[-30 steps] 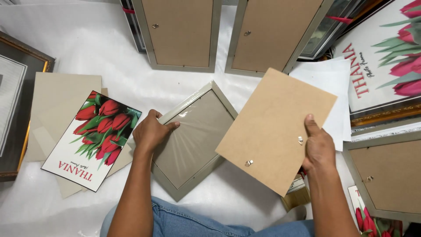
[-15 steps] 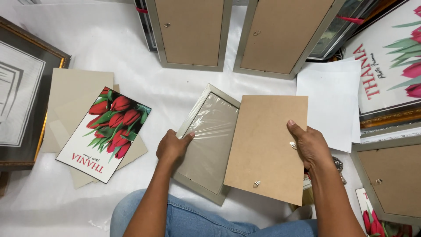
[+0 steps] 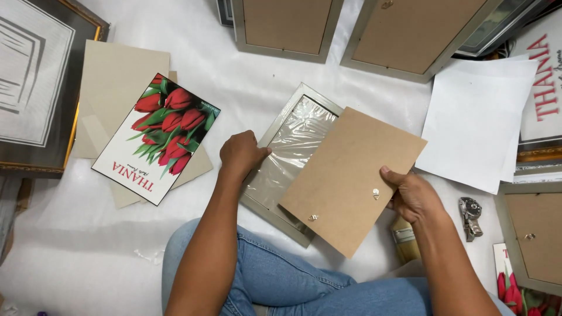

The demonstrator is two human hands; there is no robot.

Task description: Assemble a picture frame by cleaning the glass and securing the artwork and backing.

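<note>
While the brown backing board (image 3: pixel 351 178) is held at the centre of the frame, it lies tilted over the lower right part of the silver picture frame (image 3: pixel 275 149), which rests face down on the white sheet (image 3: pixel 193 246) with its plastic-wrapped pane showing at centre. The right hand (image 3: pixel 413 196) is clamped on the board's right edge, thumb on top beside a small metal hanger clip, fingers underneath. The left hand (image 3: pixel 243 153) is closed over the frame's left rail, fingers curled on the edge, pinning it to the sheet.

To seat the board well, its corners should be squared to the frame's opening first, judged from the present skew; lowering one long edge into the rebate before the other would likely avoid jamming, and the left hand should hold the frame flat throughout.

Left of centre lies a tulip print (image 3: pixel 155 137) on beige card sheets (image 3: pixel 120 76). White paper sheets (image 3: pixel 477 120) lie at right of centre, a wristwatch (image 3: pixel 470 216) at lower right, and two more frames face down (image 3: pixel 284 26) along the top edge.
</note>
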